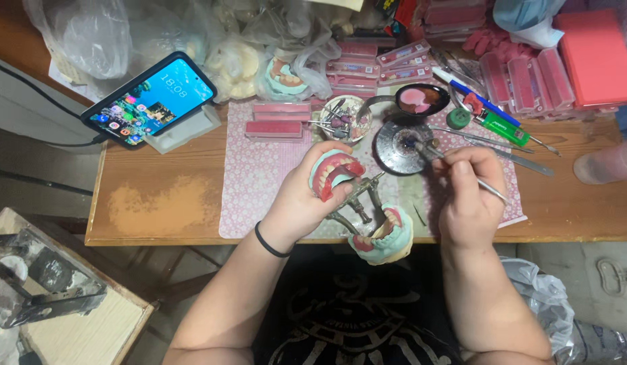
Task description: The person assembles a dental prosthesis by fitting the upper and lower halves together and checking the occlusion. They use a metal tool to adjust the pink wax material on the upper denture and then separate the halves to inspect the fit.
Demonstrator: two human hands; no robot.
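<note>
My left hand (pixel 301 196) grips a denture model (pixel 332 173), a pale green plaster cast with pink wax gums and white teeth, lifted above the table's front edge. It sits in a metal articulator (pixel 359 203); the other green cast (pixel 384 236) with teeth hangs lower, over my lap. My right hand (pixel 470 196) holds a thin metal wax tool (pixel 486 186) like a pen, with its tip reaching into a round metal dish (pixel 398 145).
A patterned pink mat (pixel 253 176) covers the wooden table (pixel 158 203). Behind lie pink wax boxes (pixel 281 120), a bowl of burs (pixel 346 120), a spoon with pink wax (pixel 419 99), a green lighter (pixel 503 127), metal instruments (pixel 523 161), a phone on a stand (pixel 150 100) and plastic bags (pixel 90 34).
</note>
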